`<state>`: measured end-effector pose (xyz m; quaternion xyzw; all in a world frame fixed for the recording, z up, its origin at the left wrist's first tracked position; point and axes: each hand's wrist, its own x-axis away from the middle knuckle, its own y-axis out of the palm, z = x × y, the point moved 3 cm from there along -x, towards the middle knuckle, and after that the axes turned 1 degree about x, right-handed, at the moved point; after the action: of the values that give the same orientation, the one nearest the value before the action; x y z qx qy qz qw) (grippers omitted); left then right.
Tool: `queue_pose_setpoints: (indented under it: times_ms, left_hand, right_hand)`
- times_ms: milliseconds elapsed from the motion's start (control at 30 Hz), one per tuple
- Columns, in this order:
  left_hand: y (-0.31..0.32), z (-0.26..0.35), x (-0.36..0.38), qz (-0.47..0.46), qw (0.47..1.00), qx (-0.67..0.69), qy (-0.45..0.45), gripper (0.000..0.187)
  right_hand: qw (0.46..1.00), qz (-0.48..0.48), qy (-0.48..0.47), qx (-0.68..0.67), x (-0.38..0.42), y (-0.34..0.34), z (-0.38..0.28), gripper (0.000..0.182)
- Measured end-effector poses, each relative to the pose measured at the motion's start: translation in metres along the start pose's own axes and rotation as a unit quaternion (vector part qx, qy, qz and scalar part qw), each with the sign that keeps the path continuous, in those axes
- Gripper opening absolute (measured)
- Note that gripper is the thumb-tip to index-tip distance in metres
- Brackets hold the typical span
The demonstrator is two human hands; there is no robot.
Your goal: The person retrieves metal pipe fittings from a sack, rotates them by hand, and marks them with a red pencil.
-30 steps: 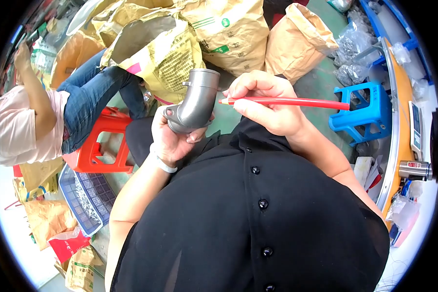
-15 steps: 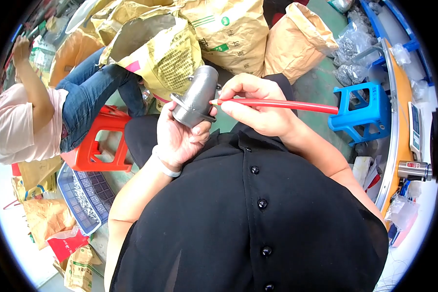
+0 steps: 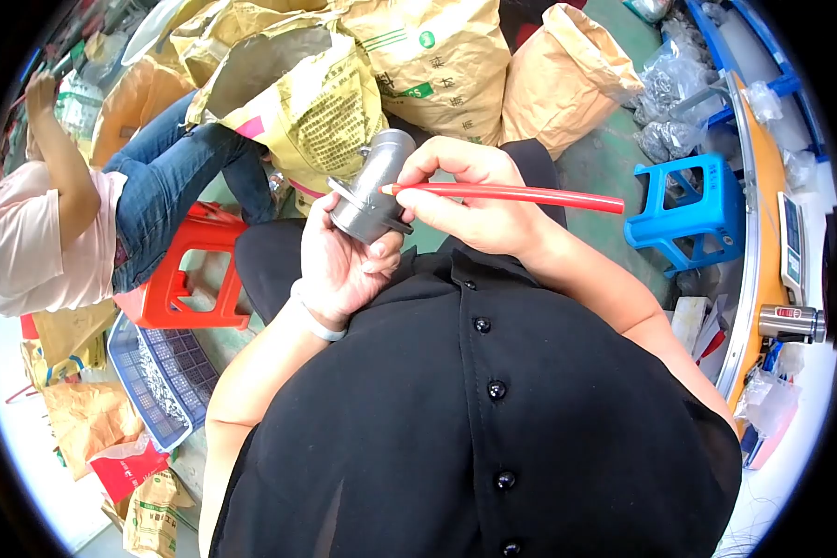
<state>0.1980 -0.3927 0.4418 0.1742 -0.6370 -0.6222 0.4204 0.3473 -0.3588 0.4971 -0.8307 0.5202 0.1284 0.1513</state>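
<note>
Two bare hands are at work: our left hand (image 3: 337,279) grips a tilted grey pipe elbow (image 3: 388,167) from below, and our right hand (image 3: 484,221) pinches a red pencil (image 3: 567,196) just right of it. The pencil tip has moved inward over the elbow's side, so they now seem to touch. Beyond the elbow are sacks (image 3: 442,56); a seated co-worker (image 3: 37,242) is left, a blue stool (image 3: 725,200) right.

Dressed in a black top (image 3: 372,409) of thin cloth, looking slightly see-through toward the right side, with shiny, round, black buttons (image 3: 497,390) in one line down the front. Also wearing black cloth (image 3: 268,270) over the legs and, around the left wrist, a narrow whitish band (image 3: 316,313).
</note>
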Motion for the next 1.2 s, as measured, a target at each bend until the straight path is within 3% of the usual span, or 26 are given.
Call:
queue_pose_setpoints:
  times_ms: [167, 733, 1200]
  left_hand:
    - [-0.002, -0.001, 0.0, 0.011, 1.0, -0.003, -0.002, 0.049]
    - [0.003, -0.004, 0.001, 0.064, 0.997, -0.047, 0.0, 0.05]
    - [0.002, -0.002, 0.0, 0.018, 0.999, -0.024, -0.016, 0.052]
  right_hand:
    - [0.996, -0.032, -0.06, 0.059, -0.004, 0.0, -0.005, 0.008]
    - [0.998, -0.031, -0.015, 0.06, -0.007, 0.003, 0.003, 0.009]
    - [0.99, -0.066, -0.069, 0.107, -0.008, -0.005, -0.001, 0.006]
